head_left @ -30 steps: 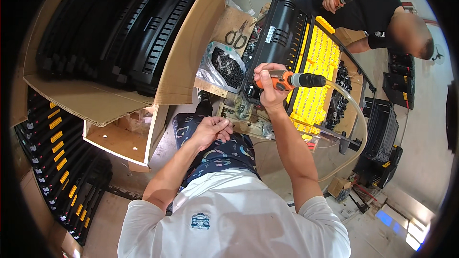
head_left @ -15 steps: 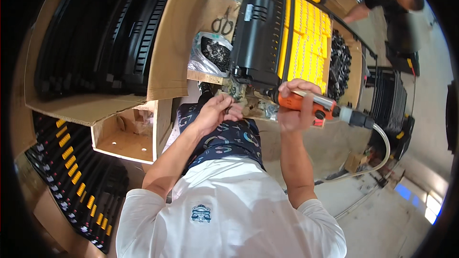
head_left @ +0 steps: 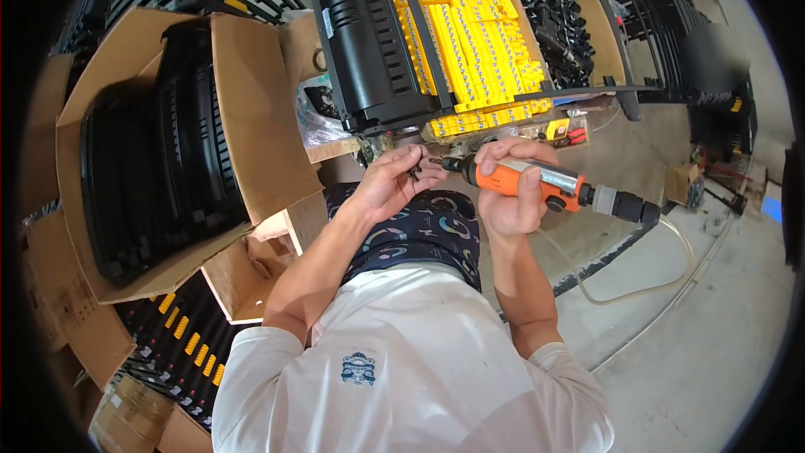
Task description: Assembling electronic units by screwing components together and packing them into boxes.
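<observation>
My right hand (head_left: 518, 193) is wrapped round an orange air screwdriver (head_left: 530, 182), which lies nearly level with its bit pointing left. A clear hose (head_left: 681, 239) trails from its back end. Right by the bit, my left hand (head_left: 394, 180) is closed, thumb and fingers pinched round small dark pieces (head_left: 415, 173), too small to name for certain. Both hands are above my lap, just short of the bench edge. Beyond them lies a black slotted plastic panel (head_left: 365, 42), with stacked yellow strips (head_left: 461, 29) bearing rows of small silver dots beside it.
On the left stands an open cardboard box (head_left: 260, 101) of black plastic panels, above a wooden box (head_left: 231, 285). A carton of small black parts (head_left: 553, 25) sits at the far right of the bench. A plastic bag (head_left: 319, 126) lies beside the black panel.
The view has swung, so the bench things appear farther left and higher. The screwdriver's bit and my left hand now show close together. The other person has left the view.
</observation>
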The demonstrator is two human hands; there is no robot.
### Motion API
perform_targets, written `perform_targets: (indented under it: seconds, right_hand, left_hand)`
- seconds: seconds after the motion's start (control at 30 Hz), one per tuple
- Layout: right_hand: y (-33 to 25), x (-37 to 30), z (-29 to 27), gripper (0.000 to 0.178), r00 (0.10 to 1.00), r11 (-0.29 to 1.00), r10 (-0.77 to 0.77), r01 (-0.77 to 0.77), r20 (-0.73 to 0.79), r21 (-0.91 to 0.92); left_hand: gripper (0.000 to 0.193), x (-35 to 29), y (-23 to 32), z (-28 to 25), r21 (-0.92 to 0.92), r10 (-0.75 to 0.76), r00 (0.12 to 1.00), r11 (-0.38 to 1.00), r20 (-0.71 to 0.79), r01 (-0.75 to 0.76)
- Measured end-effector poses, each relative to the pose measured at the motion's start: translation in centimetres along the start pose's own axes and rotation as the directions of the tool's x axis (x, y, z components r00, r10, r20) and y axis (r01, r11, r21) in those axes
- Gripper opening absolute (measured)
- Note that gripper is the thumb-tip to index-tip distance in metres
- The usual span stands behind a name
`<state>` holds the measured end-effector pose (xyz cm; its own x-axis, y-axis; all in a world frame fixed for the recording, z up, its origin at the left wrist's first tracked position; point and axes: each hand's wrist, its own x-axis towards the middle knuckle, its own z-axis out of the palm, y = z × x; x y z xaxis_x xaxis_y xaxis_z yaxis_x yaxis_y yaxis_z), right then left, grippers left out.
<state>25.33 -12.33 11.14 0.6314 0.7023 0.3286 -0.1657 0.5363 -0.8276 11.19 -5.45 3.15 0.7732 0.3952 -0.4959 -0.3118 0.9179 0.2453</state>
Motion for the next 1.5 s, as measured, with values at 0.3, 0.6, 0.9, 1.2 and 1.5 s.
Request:
perform_targets:
  seconds: [0.3, 0.6, 0.9, 1.2, 1.5]
  right_hand:
    - [0.7, 0.2, -0.7, 0.028, 0.998, 1.000, -0.014, 0.014, -0.062, -0.002]
    - [2.8, 0.3, -0.9, 0.030, 0.971, 0.996, -0.086, 0.075, -0.222, -0.058]
    - [4.4, 0.6, -2.0, 0.031, 0.935, 0.995, -0.056, 0.021, -0.350, -0.101]
    - [5.4, 1.0, -1.9, 0.031, 0.960, 0.984, -0.080, 0.034, -0.268, -0.173]
    - [7.5, 2.0, -1.7, 0.028, 0.981, 0.963, -0.113, 0.070, -0.158, -0.259]
  left_hand:
    - [0.021, 1.6, 0.0, -0.5, 0.099, -0.056, 0.995, 0.994, 0.079, 0.048]
    - [0.020, 3.3, 0.2, -0.4, 0.080, -0.064, 0.998, 0.995, -0.002, 0.064]
    - [0.022, 5.0, -0.3, -0.9, -0.009, -0.062, 0.998, 0.998, -0.001, 0.062]
    - [0.022, 6.2, -0.5, -2.3, -0.098, -0.123, 0.992, 0.988, 0.002, 0.123]
    - [0.021, 8.0, -1.3, -2.5, -0.389, -0.148, 0.989, 0.913, -0.027, 0.126]
